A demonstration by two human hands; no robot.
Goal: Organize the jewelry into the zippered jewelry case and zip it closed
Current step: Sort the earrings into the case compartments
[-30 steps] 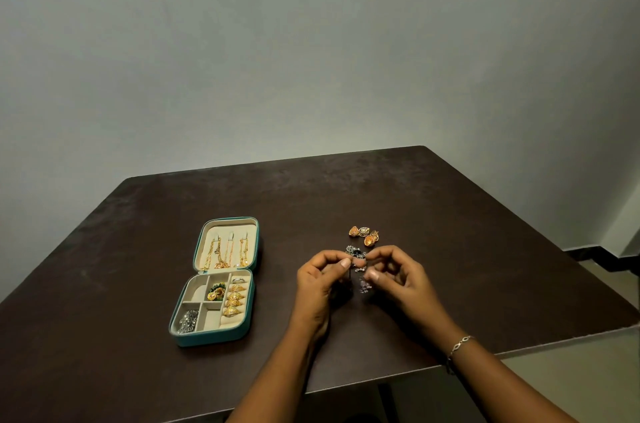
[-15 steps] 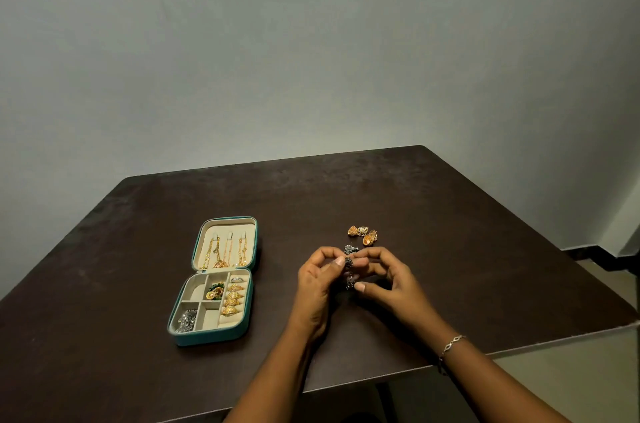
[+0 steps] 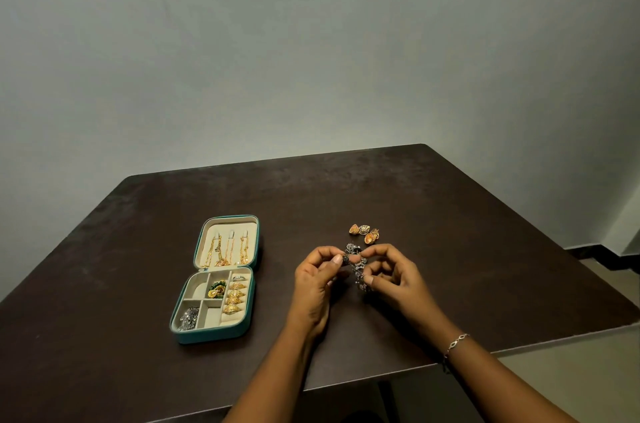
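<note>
- On my feed, the left hand (image 3: 317, 279) and right hand (image 3: 394, 275) meet over the dark surface (image 3: 485, 249), to the right of the case.
- Between them is a dark silver jewelry piece (image 3: 356, 265). The left thumb and forefinger pinch its upper end, and the right hand's fingers (image 3: 375, 249) curl round and pinch it at the top and lower down.
- I cannot tell whether the piece's lower end touches the surface.
- The teal jewelry case (image 3: 211, 336) lies open and flat on the surface, well apart from the hands, with its lid folded back away from me.
- Gold chains (image 3: 225, 249) hang in a row inside the lid.
- In the tray, gold rings (image 3: 235, 298) sit in the roll on the right side and a green-and-gold piece (image 3: 217, 289) just left of them. A silver cluster (image 3: 188, 318) fills the near-left compartment.
- A few gold earrings (image 3: 363, 234) lie loose on the surface just beyond the hands, not touching them.
- A thin bracelet (image 3: 455, 343) circles the right wrist.
</note>
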